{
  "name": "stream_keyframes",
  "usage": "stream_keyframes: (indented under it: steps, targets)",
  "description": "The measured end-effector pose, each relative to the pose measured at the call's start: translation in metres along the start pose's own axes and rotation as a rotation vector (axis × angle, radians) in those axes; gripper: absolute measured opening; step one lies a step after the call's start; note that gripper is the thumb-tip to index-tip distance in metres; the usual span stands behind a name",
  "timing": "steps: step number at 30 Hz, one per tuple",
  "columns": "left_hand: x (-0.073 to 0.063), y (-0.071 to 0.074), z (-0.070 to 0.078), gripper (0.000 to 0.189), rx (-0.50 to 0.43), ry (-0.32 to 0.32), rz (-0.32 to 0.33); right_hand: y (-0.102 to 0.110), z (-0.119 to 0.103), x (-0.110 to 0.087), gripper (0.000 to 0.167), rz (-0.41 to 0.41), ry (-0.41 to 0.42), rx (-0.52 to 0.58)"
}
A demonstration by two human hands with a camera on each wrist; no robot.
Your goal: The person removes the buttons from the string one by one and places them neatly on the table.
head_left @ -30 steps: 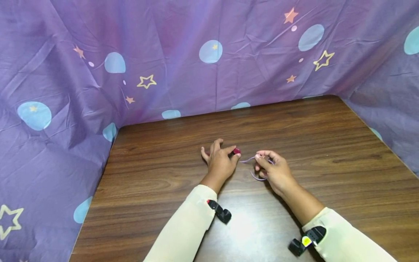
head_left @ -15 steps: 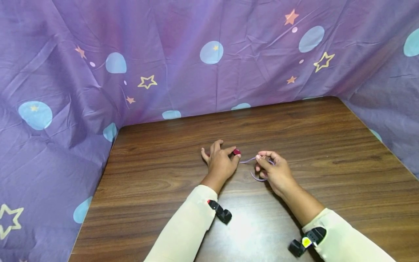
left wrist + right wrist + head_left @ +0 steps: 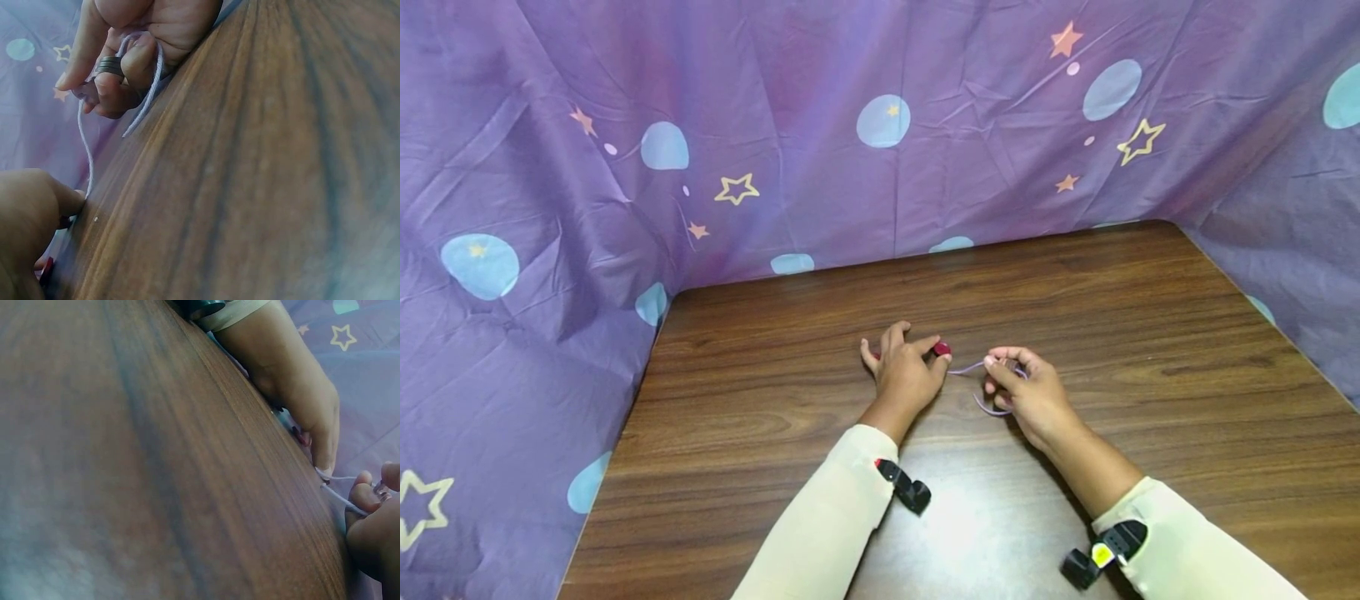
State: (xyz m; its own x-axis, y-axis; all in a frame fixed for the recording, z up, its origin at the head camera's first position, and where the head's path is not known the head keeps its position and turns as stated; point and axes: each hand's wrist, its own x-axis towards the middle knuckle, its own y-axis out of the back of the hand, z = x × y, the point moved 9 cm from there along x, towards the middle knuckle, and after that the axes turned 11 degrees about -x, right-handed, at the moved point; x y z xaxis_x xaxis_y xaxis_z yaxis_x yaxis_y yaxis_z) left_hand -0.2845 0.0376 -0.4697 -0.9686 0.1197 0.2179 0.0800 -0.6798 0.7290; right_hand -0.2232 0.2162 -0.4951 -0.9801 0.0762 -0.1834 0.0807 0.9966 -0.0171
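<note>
My left hand (image 3: 906, 367) is low over the table, palm down, with thumb and index finger about a small dark red object (image 3: 942, 348). More red shows beside the little finger; the hand covers the middle, so I cannot tell its kind. A thin light purple cord (image 3: 967, 368) runs from the left thumb tip to my right hand (image 3: 1033, 387), which pinches it between thumb and index finger. The rest of the cord loops through the right fingers, and its free end (image 3: 132, 128) hangs down in the left wrist view. A banded metal ring (image 3: 109, 65) is on a right finger.
The brown wood-grain table (image 3: 760, 400) reflects a bright light near its front. A purple curtain (image 3: 820, 150) with stars and planets stands behind it and at both sides. Black wrist cameras (image 3: 906, 485) are strapped over the pale sleeves (image 3: 827, 517).
Almost nothing moves. Both hands keep their places and their hold, and the cord stays stretched between them; the red object shows slightly more beside the left index finger.
</note>
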Motion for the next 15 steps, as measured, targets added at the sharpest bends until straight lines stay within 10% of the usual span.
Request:
stream_keyframes:
  steps: [15]
  targets:
    - [-0.0017, 0.0023, 0.0013, 0.036, -0.018, -0.007, 0.008, -0.0007, -0.0007, -0.0008, 0.012, -0.004, -0.001, 0.000]
